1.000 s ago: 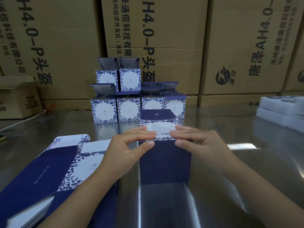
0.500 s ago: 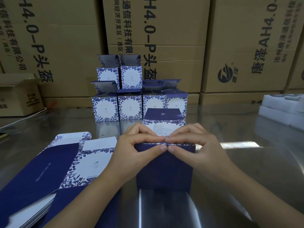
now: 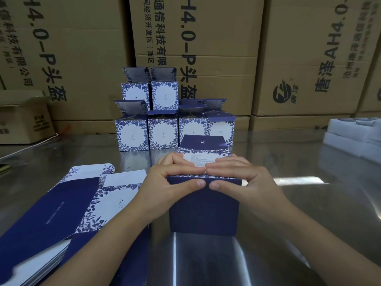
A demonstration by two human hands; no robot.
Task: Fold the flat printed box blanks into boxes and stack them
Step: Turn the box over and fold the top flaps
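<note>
At the near left of the desk (image 3: 309,203), the pile of flat blanks (image 3: 51,213) is being cut off by the frame edge. Mid-desk, the half-formed box (image 3: 204,209) is being pinched along its top edge by the left hand (image 3: 165,182) and the right hand (image 3: 243,182), thumbs on the navy face. The card is being judged thin and light: stiff at the creases, easily dented, best taken at the edges. The flaps beneath the hands are being hidden. Beyond, the stacked boxes (image 3: 162,133) are standing in two tiers.

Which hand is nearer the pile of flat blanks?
Left. The left hand pinches the box right beside the pile of flat blanks; the right hand pinches it on the far side.
</note>
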